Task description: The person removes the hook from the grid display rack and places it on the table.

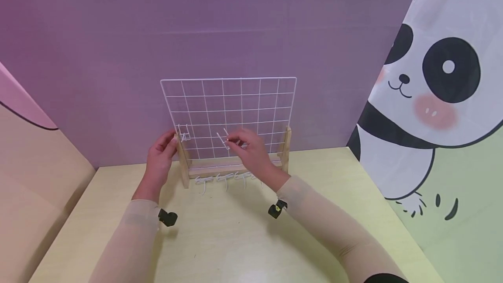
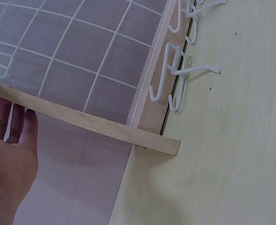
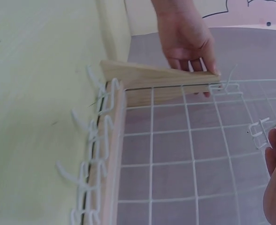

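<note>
A white wire grid panel [image 1: 223, 94] stands in a wooden base with a side post [image 1: 182, 163] at each end. My left hand [image 1: 159, 165] grips the upper end of the left post, its fingers around the wood. In front of the grid's middle, my right hand [image 1: 251, 150] pinches a white wire hook [image 3: 258, 133] by its prong. The hook's frame faces the grid; whether it touches the wires I cannot tell. Another white hook [image 1: 184, 134] hangs on the grid beside the left post.
Several more white hooks [image 2: 175, 70] sit in a row along the front of the wooden base, prongs pointing out over the pale table [image 1: 220, 239]. Behind the grid rises a purple backdrop [image 1: 228, 25]. A panda-printed sheet [image 1: 404, 160] borders the right side.
</note>
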A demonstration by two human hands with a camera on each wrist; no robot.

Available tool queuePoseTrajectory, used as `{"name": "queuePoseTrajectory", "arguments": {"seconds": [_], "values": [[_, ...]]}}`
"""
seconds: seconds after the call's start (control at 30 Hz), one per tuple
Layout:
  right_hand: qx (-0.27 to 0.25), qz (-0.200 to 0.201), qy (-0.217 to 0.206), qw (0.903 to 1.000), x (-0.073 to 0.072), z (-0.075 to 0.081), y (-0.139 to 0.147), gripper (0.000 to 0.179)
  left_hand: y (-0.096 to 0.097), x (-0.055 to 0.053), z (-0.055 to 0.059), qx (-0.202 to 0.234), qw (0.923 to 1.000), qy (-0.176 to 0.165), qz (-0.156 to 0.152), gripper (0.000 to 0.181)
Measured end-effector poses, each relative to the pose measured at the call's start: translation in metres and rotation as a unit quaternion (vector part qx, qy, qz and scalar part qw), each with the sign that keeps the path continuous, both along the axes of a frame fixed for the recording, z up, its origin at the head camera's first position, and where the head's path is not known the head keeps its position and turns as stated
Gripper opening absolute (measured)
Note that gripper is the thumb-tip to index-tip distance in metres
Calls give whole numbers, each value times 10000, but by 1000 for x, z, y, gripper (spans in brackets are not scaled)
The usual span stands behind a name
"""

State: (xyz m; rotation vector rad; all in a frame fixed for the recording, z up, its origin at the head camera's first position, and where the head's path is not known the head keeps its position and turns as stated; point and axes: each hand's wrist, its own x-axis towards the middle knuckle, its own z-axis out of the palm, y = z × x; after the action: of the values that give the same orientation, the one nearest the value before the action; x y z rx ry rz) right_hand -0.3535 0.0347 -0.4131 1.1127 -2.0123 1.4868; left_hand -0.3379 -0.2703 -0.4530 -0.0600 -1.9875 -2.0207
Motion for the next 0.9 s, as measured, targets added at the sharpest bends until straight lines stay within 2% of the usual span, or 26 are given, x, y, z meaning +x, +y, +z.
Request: {"name": "queuePoseTrajectory", "arguments": {"seconds": [0.27, 0.53, 0.9], "values": [[193, -69, 92, 9997, 1, -16, 20, 9, 1, 1, 0, 127, 9999, -48, 47, 49], [398, -148, 7, 9991, 4, -26, 34, 8, 0, 2, 1, 40, 9999, -116, 71, 49], [612, -285, 9, 9977, 11, -39, 49, 10, 2, 1, 1, 196, 9998, -73, 70, 48]]}}
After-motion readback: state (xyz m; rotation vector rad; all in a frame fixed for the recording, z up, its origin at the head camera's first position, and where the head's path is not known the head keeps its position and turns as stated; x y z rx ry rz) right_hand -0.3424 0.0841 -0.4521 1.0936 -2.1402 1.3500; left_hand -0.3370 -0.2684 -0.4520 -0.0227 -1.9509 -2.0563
